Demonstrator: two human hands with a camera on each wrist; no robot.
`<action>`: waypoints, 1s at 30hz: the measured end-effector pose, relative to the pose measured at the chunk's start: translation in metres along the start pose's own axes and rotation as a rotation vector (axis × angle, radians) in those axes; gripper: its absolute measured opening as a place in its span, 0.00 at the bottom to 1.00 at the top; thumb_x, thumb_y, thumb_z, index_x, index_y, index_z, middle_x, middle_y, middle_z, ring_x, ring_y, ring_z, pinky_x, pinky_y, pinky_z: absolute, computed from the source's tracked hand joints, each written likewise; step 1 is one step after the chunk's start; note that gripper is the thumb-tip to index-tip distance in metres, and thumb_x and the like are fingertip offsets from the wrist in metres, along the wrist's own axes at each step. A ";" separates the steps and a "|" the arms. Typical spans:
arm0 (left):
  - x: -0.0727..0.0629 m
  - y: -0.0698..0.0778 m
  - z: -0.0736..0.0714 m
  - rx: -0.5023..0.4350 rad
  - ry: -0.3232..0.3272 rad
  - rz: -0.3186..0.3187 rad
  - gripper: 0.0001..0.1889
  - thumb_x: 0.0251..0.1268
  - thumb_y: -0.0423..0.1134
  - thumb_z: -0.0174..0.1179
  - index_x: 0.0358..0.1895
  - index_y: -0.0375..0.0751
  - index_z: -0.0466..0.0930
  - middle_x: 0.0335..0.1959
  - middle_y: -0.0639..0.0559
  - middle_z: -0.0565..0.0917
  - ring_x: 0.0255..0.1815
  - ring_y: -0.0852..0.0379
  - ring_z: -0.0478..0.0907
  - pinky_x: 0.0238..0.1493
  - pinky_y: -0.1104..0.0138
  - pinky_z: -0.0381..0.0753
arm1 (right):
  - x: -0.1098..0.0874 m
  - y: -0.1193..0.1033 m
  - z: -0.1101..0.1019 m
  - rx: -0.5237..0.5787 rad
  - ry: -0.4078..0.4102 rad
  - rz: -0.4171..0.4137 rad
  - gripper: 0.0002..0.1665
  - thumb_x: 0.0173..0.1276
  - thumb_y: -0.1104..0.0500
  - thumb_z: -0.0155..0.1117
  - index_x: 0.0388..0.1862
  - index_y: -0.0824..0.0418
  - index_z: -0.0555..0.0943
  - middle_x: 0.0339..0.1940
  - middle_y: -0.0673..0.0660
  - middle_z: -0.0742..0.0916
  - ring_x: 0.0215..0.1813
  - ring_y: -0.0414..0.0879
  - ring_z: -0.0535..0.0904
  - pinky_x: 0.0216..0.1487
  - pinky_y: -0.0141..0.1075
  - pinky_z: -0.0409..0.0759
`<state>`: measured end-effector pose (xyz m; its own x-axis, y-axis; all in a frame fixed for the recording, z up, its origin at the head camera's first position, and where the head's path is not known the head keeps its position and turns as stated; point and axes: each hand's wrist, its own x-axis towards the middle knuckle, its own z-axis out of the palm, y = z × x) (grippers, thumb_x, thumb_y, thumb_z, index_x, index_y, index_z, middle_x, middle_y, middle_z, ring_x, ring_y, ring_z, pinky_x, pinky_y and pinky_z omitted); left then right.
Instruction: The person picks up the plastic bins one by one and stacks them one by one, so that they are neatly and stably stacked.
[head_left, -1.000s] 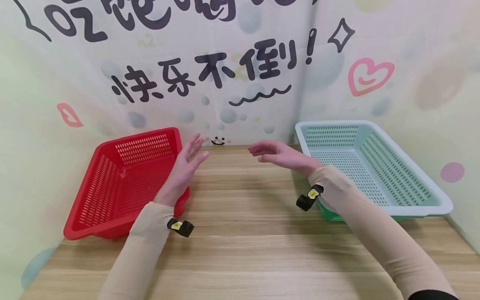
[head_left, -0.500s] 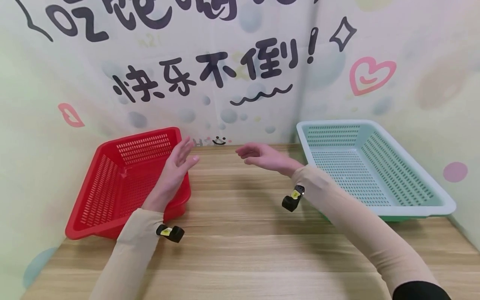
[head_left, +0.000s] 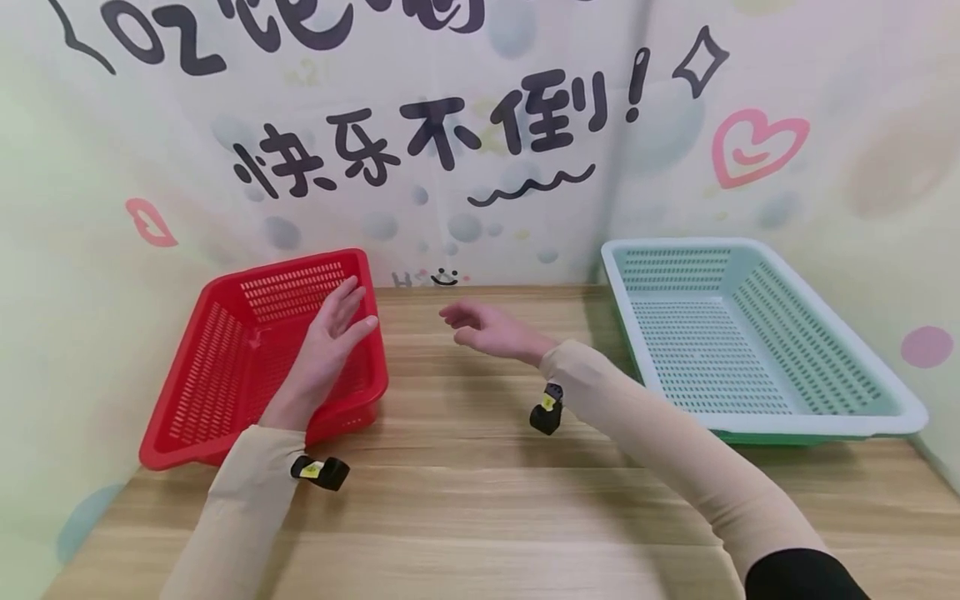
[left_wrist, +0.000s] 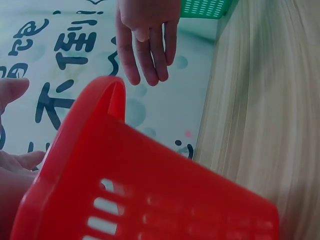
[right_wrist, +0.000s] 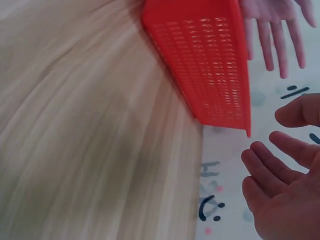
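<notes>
My left hand (head_left: 321,354) hangs over the right side of a red plastic basket (head_left: 225,392), its fingers extended and holding nothing. In the left wrist view the wall of the red basket (left_wrist: 165,195) fills the lower middle, with parts of that hand's fingers at the left edge. My right hand (head_left: 495,329) is above the table between the two baskets, fingers loosely bent, nothing in its grasp. From the right wrist view, thumb and fingers of the right hand (right_wrist: 287,185) stand apart beside the red basket (right_wrist: 200,65).
A pale blue-green basket (head_left: 750,425) with a green one beneath it stands at the right of the wooden table (head_left: 465,500). A printed cloth (head_left: 525,225) with black lettering hangs behind the table. Black cameras are strapped to both wrists.
Both hands have shifted left: the left from the red basket's right edge to over it, the right away from the pale basket toward the table's middle. The head view has turned slightly.
</notes>
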<state>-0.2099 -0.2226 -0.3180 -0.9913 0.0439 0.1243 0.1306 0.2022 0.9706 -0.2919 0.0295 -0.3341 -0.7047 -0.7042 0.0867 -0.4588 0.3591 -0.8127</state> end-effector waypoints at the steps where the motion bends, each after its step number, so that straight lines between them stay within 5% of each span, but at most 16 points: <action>1: -0.001 0.000 -0.002 0.010 0.005 -0.001 0.44 0.65 0.43 0.62 0.78 0.57 0.43 0.76 0.55 0.54 0.76 0.50 0.48 0.68 0.52 0.61 | 0.003 0.001 0.004 -0.007 -0.002 -0.011 0.28 0.68 0.66 0.54 0.67 0.68 0.68 0.63 0.61 0.76 0.64 0.52 0.71 0.63 0.39 0.70; 10: -0.014 -0.006 -0.021 0.081 0.057 -0.025 0.46 0.63 0.48 0.64 0.78 0.59 0.43 0.77 0.55 0.53 0.76 0.51 0.46 0.69 0.48 0.57 | 0.021 0.001 0.039 -0.056 0.004 -0.111 0.28 0.71 0.64 0.54 0.69 0.69 0.66 0.64 0.63 0.76 0.65 0.54 0.71 0.67 0.43 0.66; 24: -0.031 -0.013 -0.060 0.206 0.119 -0.040 0.46 0.65 0.52 0.61 0.78 0.59 0.41 0.78 0.49 0.49 0.77 0.46 0.43 0.68 0.42 0.55 | 0.041 -0.018 0.074 0.052 0.021 -0.130 0.32 0.77 0.54 0.48 0.76 0.61 0.58 0.66 0.57 0.75 0.60 0.47 0.75 0.53 0.32 0.77; 30: -0.040 -0.016 -0.084 0.246 0.166 -0.066 0.44 0.66 0.51 0.60 0.78 0.62 0.40 0.78 0.51 0.47 0.76 0.44 0.43 0.67 0.44 0.59 | 0.049 -0.019 0.077 0.006 0.036 -0.070 0.33 0.77 0.51 0.49 0.76 0.60 0.58 0.66 0.57 0.75 0.56 0.46 0.77 0.47 0.31 0.78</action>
<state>-0.1734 -0.3102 -0.3216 -0.9844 -0.1341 0.1141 0.0458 0.4310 0.9012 -0.2767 -0.0589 -0.3588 -0.6903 -0.7048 0.1639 -0.5041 0.3059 -0.8077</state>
